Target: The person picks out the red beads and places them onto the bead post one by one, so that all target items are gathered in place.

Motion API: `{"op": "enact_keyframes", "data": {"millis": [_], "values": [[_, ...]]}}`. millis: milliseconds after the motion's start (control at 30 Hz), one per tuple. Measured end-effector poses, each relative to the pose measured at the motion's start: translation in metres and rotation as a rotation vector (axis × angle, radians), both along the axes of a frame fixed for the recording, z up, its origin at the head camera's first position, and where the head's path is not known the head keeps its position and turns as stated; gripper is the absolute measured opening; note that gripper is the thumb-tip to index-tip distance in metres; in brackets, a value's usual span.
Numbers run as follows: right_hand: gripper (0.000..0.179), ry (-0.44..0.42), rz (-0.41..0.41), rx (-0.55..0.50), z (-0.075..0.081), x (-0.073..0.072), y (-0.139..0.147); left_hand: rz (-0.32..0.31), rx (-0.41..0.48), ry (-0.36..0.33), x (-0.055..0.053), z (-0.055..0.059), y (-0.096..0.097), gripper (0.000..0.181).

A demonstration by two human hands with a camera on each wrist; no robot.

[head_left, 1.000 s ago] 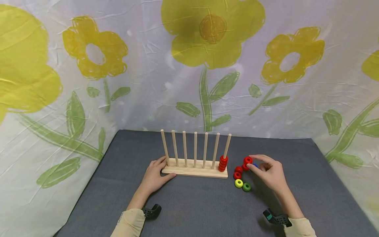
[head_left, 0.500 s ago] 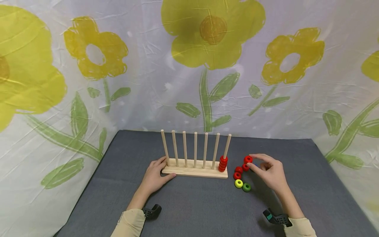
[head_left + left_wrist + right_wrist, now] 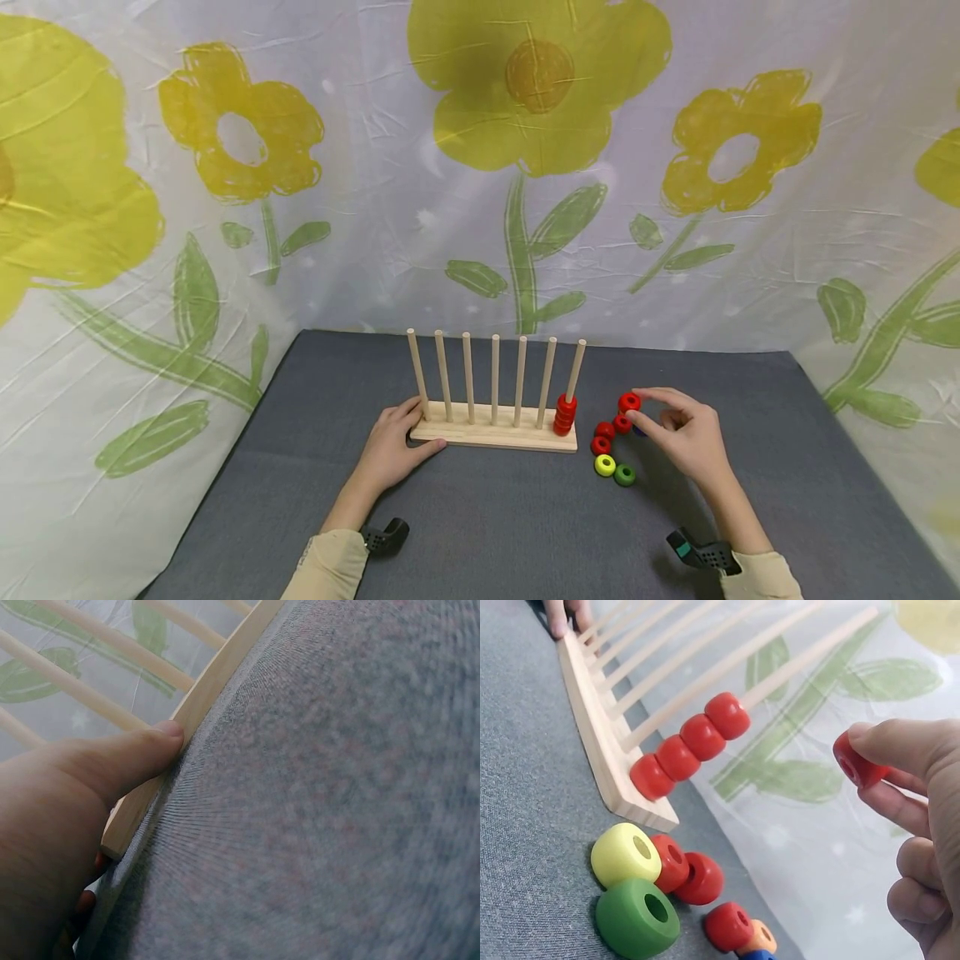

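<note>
A wooden peg rack (image 3: 480, 432) with several upright pegs stands on the dark cloth. My left hand (image 3: 390, 442) grips its left end, thumb on the front edge in the left wrist view and fingers round the far side. Several red beads (image 3: 679, 757) are stacked on the rightmost peg. To the right of the rack, my right hand (image 3: 682, 433) pinches a red bead (image 3: 859, 759) between thumb and fingers, held above the loose beads. The bead's hole shows at its lower left in the right wrist view.
Loose beads lie right of the rack: a yellow bead (image 3: 626, 853), a green bead (image 3: 637, 921), several red ones, an orange bead (image 3: 762, 936) and a blue bead (image 3: 759, 955). A flowered cloth backdrop (image 3: 360, 167) rises behind the table.
My right hand has risen very slightly with the red bead. The blue bead below it shows less in the head view. My left hand stays on the rack.
</note>
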State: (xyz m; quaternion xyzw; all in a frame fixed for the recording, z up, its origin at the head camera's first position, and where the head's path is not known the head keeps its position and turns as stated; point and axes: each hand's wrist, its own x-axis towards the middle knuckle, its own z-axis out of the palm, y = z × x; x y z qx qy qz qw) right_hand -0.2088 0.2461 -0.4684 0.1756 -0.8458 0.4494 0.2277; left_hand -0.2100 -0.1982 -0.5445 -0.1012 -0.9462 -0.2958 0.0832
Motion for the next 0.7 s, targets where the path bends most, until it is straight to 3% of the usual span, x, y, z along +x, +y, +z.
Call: {"op": "enact_keyframes", "data": {"millis": [267, 500, 700], "values": [[0.032, 0.021, 0.006, -0.019, 0.020, 0.014, -0.012, -0.008, -0.001, -0.001, 0.000, -0.001, -0.002, 0.082], [0.035, 0.010, -0.017, 0.004, 0.003, 0.005, -0.004, -0.012, -0.001, -0.005, 0.002, 0.001, -0.002, 0.082], [0.039, 0.000, -0.009, -0.009, 0.003, 0.006, -0.004, -0.018, 0.006, -0.008, 0.004, 0.003, -0.003, 0.082]]}}
